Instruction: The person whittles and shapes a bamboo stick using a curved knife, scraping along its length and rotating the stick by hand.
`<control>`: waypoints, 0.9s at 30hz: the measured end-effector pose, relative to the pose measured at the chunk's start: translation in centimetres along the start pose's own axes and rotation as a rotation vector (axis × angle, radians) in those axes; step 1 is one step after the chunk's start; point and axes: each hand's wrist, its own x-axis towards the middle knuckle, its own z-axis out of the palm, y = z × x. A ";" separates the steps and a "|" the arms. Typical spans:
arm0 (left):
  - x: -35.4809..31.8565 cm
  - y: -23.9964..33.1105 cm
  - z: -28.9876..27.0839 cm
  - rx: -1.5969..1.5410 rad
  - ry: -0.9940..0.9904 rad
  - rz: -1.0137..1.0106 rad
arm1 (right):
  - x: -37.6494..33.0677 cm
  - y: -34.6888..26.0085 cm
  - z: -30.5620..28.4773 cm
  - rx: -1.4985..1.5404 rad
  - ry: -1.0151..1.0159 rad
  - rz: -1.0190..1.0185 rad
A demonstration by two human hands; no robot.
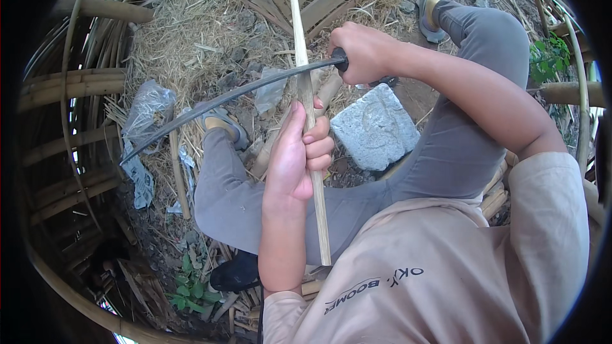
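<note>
My left hand [293, 153] is closed around a long, pale bamboo stick [321, 223], held nearly upright in the view with its narrower end away from me. In my right hand [364, 54] is the dark handle of a machete [223, 97], gripped with the fingers wrapped round it. Its long, slightly curved grey blade reaches to the left and crosses the stick just above my left hand. The blade lies over the stick there; whether its edge bites into the wood I cannot tell.
A flat grey stone block [375, 127] lies between my legs. Beyond it stands a slatted wooden crate [306, 0]. Dry straw [185, 19] and crumpled plastic [148, 111] litter the ground. Bamboo poles [70, 86] form a wall at left, with a green plant [191, 286] low down.
</note>
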 end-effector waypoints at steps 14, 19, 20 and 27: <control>-0.5 0.7 -0.2 -0.157 -0.114 -0.032 | 3.5 6.4 0.5 0.023 0.310 -0.007; -0.6 1.1 0.5 -0.150 -0.134 -0.077 | 2.5 3.7 -0.2 0.107 0.319 -0.069; -0.4 0.8 0.5 -0.059 -0.105 -0.039 | 2.2 3.0 -0.4 0.073 0.264 -0.084; 0.1 -0.5 1.8 0.302 0.135 0.114 | 1.3 -0.6 -2.2 -0.214 0.098 -0.006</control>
